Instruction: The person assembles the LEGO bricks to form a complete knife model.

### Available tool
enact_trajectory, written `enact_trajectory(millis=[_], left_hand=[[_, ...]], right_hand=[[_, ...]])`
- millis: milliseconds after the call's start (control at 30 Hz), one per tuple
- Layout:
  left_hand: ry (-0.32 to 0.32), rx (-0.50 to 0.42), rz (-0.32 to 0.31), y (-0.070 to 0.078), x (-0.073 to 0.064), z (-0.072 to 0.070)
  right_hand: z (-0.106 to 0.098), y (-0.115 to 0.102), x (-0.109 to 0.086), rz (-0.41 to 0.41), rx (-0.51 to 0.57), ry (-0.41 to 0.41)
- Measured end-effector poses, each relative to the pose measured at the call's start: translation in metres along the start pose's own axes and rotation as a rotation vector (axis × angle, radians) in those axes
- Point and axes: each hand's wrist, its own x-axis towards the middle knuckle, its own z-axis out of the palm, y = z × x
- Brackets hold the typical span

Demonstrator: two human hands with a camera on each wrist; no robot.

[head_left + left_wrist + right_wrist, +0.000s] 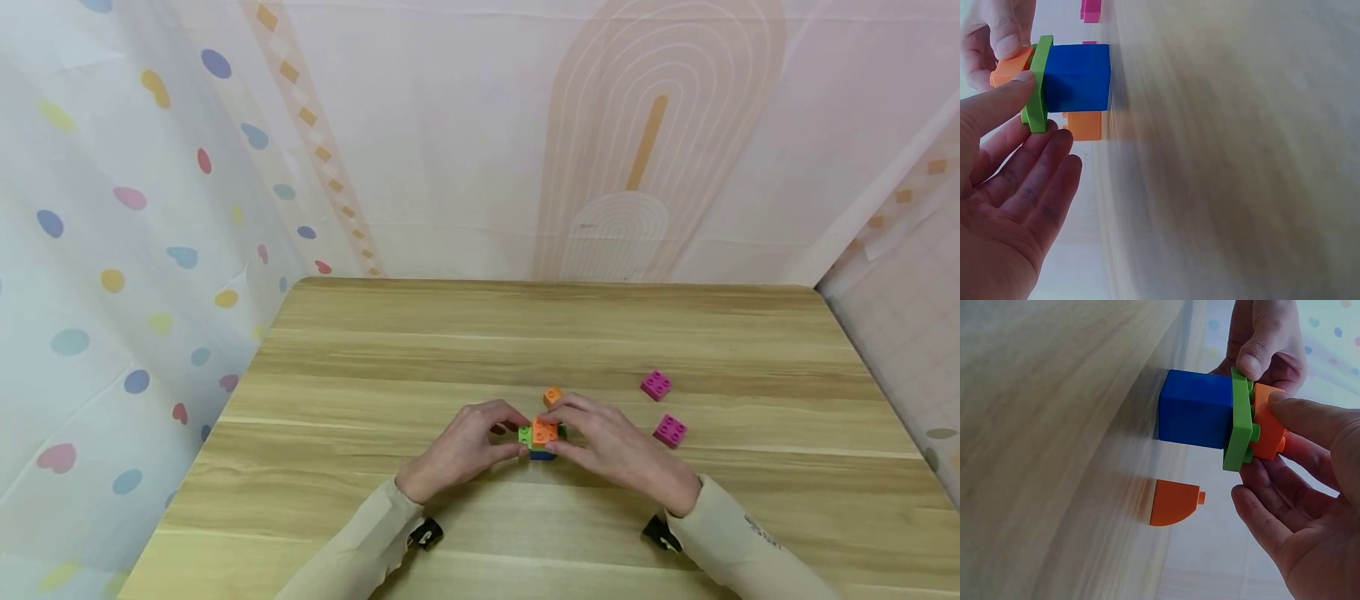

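Stack looks partway built: green plate point(1239, 425) on the blue block point(1194, 409), left hand point(468, 442) pinching the plate, right hand point(611, 442) pinching an orange block point(1266, 428) over the blue block, full seating unclear. Apparently unused so far: curved piece point(1172, 503) just beyond the blue block, pink block point(656, 385) and second pink block point(670, 431) to its right.

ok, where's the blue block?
Head view, right of centre in the lower half: the blue block is directly under the green plate, between left hand and right hand.
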Motion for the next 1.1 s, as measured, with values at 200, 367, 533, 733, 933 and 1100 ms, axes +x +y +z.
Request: enact_trajectory(millis=[200, 367, 533, 733, 933, 1100], left_hand=[[0.003, -0.012, 0.001, 0.0007, -0.0007, 0.0009], [0.019, -0.007, -0.014, 0.0001, -0.0012, 0.0022], [0.035, 0.005, -0.014, 0.0006, -0.0013, 0.0026], [0.043, 0.004, -0.003, 0.0016, -0.0009, 0.0019], [0.046, 0.001, 0.005, 0.0014, -0.0026, 0.0020], [0.037, 0.000, 0.006, 0.0005, -0.0031, 0.0030]], right_hand=[[0.0002, 0.0000, 0.0015, -0.025, 0.003, 0.000], [-0.0002, 0.0000, 0.0023, -0.022, -0.007, -0.023], [-0.0011, -0.0011, 0.0033, -0.013, -0.041, -0.032], [-0.0019, -0.0018, 0.0042, -0.017, -0.053, -0.023], [0.0019, -0.0006, 0.0025, 0.001, -0.010, -0.015], [0.0039, 0.0002, 0.0003, 0.053, 0.002, -0.008]])
